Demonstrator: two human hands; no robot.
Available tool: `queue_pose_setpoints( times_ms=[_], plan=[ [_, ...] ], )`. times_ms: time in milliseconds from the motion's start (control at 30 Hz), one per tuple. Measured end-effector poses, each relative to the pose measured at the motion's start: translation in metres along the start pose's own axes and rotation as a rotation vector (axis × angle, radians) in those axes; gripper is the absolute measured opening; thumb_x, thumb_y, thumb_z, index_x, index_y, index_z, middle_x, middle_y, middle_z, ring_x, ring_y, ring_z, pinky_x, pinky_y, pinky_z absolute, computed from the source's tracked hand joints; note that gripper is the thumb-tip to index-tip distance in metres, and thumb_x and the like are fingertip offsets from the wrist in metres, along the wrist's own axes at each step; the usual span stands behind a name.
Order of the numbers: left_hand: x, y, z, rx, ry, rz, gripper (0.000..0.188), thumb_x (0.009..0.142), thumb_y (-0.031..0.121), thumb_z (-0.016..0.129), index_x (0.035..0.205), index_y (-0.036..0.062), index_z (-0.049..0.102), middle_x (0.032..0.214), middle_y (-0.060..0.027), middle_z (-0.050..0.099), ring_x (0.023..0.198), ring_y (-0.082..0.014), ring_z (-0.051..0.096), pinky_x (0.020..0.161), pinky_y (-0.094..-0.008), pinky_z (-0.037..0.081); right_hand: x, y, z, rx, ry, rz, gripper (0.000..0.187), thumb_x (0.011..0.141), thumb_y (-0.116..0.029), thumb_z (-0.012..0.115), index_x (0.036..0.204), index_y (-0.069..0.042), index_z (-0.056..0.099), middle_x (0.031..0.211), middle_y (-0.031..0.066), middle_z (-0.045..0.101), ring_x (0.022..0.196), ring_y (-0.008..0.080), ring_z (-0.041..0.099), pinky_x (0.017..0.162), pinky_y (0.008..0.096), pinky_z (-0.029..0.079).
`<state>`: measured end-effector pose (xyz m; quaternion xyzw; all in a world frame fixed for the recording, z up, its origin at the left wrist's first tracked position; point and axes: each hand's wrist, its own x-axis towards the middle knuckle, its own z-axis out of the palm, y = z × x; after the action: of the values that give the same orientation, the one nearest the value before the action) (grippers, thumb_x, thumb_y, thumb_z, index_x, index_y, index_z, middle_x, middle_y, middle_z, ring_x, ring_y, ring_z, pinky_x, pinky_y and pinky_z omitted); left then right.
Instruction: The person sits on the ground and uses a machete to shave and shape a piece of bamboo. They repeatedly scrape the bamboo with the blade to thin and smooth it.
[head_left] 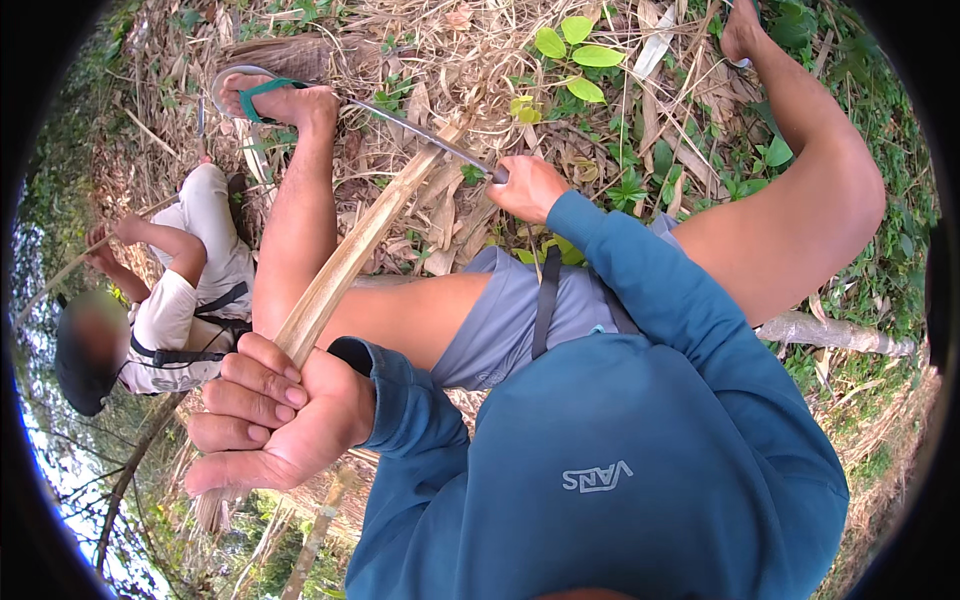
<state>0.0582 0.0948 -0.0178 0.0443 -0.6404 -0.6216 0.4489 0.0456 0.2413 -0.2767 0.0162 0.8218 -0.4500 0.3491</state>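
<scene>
My left hand (pixel 290 415) is wrapped round the near end of a long pale split stick (pixel 365 245), whose fibrous stub shows below the fist. The stick slants up and away over my bent left leg. In my right hand (pixel 530 188) is the dark handle of a long knife (pixel 425 133), held closed in the fist. Its thin blade points left and crosses the far end of the stick, seemingly against it. Where the wood meets the blade, its end looks pale and frayed.
My left foot, in a green-strapped flip-flop (pixel 262 95), rests beside the blade's tip. At left sits another person (pixel 190 260) in pale clothes and a dark cap, holding a long thin stick (pixel 75 262). Dry leaf litter (pixel 440 50), green plants (pixel 580 55) and a branch (pixel 840 333) surround me.
</scene>
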Motion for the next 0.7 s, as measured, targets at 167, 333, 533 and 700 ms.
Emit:
queue_pose_setpoints(
  times_ms=[167,333,533,700],
  plan=[
    [0.013,-0.004,0.004,-0.049,-0.025,-0.022,0.056,0.099,0.056,0.035,0.058,0.0185,0.025,0.045,0.005,0.021,0.036,-0.0062,0.019,0.038,-0.0191,0.019,0.022,0.044,0.018,-0.012,0.063,0.16,0.037,0.077,-0.033,0.058,0.09,0.001,0.068,0.089,0.0247,0.067,0.087,0.0399,0.066,0.084,0.0453,0.051],
    [0.025,-0.01,-0.014,-0.11,-0.058,-0.065,0.056,0.099,0.055,0.037,0.058,0.0181,0.026,0.045,0.0052,0.02,0.036,-0.0066,0.018,0.037,-0.0209,0.017,0.011,0.027,0.011,-0.057,-0.022,0.136,0.041,0.078,-0.031,0.059,0.098,0.004,0.068,0.097,0.0274,0.066,0.095,0.0392,0.065,0.088,0.0445,0.05],
    [0.041,-0.006,-0.014,-0.073,-0.056,-0.041,0.055,0.099,0.052,0.039,0.058,0.0176,0.027,0.045,0.0046,0.02,0.037,-0.0074,0.016,0.037,-0.0213,0.015,0.034,0.086,0.02,-0.064,0.011,0.274,0.045,0.078,-0.036,0.061,0.1,0.003,0.067,0.103,0.0251,0.066,0.098,0.0379,0.065,0.089,0.0435,0.05],
    [0.062,0.04,-0.049,-0.232,-0.233,-0.074,0.054,0.1,0.048,0.038,0.058,0.0176,0.028,0.046,0.0046,0.022,0.038,-0.0071,0.017,0.04,-0.0203,0.018,0.034,0.078,0.012,-0.032,-0.023,0.298,0.044,0.077,-0.036,0.061,0.097,0.002,0.069,0.102,0.0254,0.067,0.097,0.0374,0.065,0.088,0.0416,0.051]
  ],
)
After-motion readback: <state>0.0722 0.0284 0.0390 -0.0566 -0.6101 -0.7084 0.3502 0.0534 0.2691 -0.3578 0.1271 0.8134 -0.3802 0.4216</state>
